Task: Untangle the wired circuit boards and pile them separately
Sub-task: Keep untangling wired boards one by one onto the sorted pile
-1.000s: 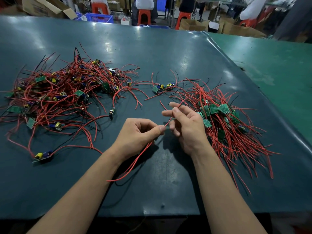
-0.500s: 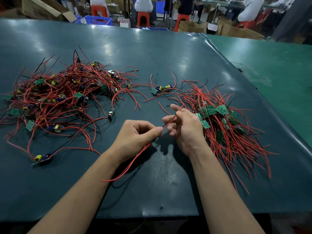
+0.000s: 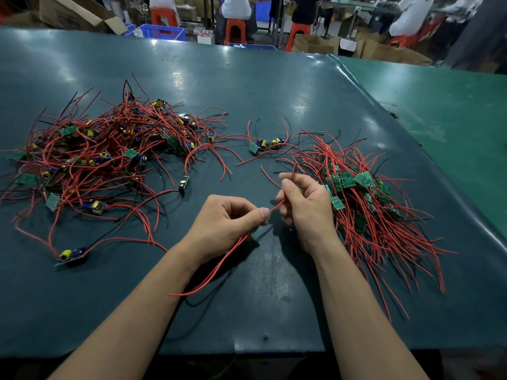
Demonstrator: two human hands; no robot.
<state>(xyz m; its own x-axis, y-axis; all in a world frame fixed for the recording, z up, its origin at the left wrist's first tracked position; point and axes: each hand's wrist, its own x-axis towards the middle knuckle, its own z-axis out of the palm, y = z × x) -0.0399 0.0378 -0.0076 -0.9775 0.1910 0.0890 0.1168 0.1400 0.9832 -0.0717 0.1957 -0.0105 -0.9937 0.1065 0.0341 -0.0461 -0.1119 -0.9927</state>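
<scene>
A tangled heap of red-wired circuit boards (image 3: 104, 149) sprawls over the table's left half. On the right lies a sorted pile of boards (image 3: 365, 204) with their wires fanned toward me. Between them, my left hand (image 3: 227, 223) grips a small board hidden under its fingers; its red wire (image 3: 211, 272) trails down toward the near edge. My right hand (image 3: 304, 204) pinches another red wire of that board, pulled taut between the hands. Two loose boards (image 3: 264, 145) lie beyond my hands, and a single one (image 3: 183, 186) lies left of them.
The dark teal table mat (image 3: 263, 297) ends just below my forearms. A lighter green table (image 3: 452, 113) adjoins on the right. A lone board (image 3: 72, 255) lies near the front left. Boxes, red stools and seated people stand behind the far edge.
My right hand's fingers have curled from spread to pinching the red wire. Both hands stay close together at the table's middle.
</scene>
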